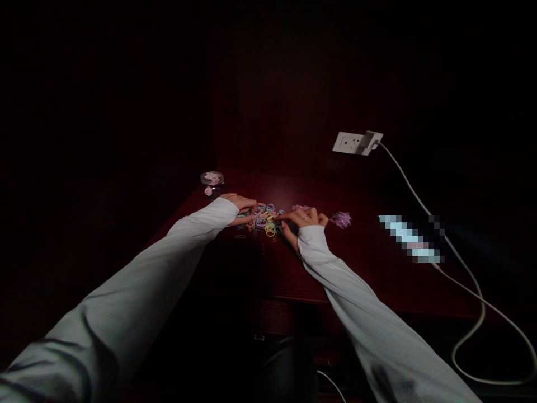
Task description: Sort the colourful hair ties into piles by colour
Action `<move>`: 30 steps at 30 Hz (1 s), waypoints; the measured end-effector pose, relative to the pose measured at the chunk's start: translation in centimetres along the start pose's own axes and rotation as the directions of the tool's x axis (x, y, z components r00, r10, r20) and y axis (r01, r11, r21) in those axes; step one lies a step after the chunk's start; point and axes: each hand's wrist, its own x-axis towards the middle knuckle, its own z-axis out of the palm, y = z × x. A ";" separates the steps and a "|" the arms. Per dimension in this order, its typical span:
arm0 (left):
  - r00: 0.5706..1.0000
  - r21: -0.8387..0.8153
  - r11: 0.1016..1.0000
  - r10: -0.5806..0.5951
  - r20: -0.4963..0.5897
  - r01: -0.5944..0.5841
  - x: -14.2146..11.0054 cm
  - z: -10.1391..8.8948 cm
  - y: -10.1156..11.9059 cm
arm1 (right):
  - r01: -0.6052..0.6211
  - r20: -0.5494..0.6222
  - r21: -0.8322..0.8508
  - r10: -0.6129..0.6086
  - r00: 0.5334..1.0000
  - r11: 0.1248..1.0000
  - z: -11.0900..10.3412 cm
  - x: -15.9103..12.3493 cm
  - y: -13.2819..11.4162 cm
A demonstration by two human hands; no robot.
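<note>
A loose heap of small coloured hair ties lies on the dark red table, with yellow, pink, green and purple rings among them. My left hand rests at the heap's left side, its fingers and thumb apart over the edge pieces. From the right, my right hand reaches in with the index finger stretched onto the heap and the thumb apart below it. Nothing plainly shows held in either hand. Beyond the right hand is a small cluster of shiny purple pieces; pink pieces are partly hidden behind that hand.
A clear round container with pink items stands at the back left. On the right lies a blurred-out, lit device; its white cable loops to a charger in the wall socket. Tiny thin pieces lie before the heap.
</note>
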 end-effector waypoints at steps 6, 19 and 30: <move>1.000 0.008 1.000 -0.019 0.013 0.019 0.1 -0.8 1.4 | 0.044 0.085 0.029 -0.046 0.995 0.999 1.0 0.2 -1.6; 0.998 -0.041 0.998 0.056 0.012 -0.056 -0.1 -1.6 2.7 | 0.038 0.091 -0.027 -0.036 0.995 0.999 1.9 0.8 -2.7; 0.999 -0.178 0.984 -0.026 0.028 0.030 -0.1 -1.4 2.5 | -0.012 0.079 0.052 0.008 0.997 0.999 2.2 0.7 -2.3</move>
